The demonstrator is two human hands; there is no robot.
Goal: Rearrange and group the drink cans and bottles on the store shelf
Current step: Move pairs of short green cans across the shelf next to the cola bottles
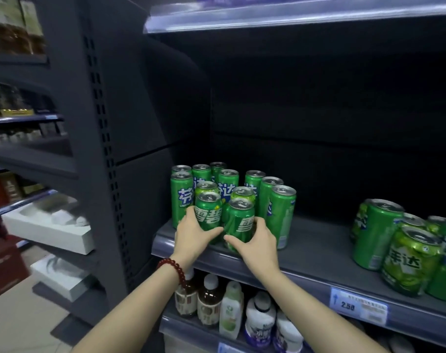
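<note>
Two short green cans stand side by side at the front lip of the shelf (318, 253), and each is in a hand: the left hand (191, 234) wraps the left front can (208, 211), thumb across its lower face, while the right hand (257, 239) cups the right front can (239, 217), thumb low on its face and fingers round its far side. Both grips are closed round the cans, which rest on the shelf. Just behind them crowds the cluster of taller green cans (228, 180) (labels partly hidden). Well apart, at the right end of the same shelf, sits a looser group of green cans (377, 233). The step in hand appears to be squaring the front pair into the left cluster. The next move likely calls for sliding both cans back evenly, keeping them upright, without knocking the taller ones behind.
</note>
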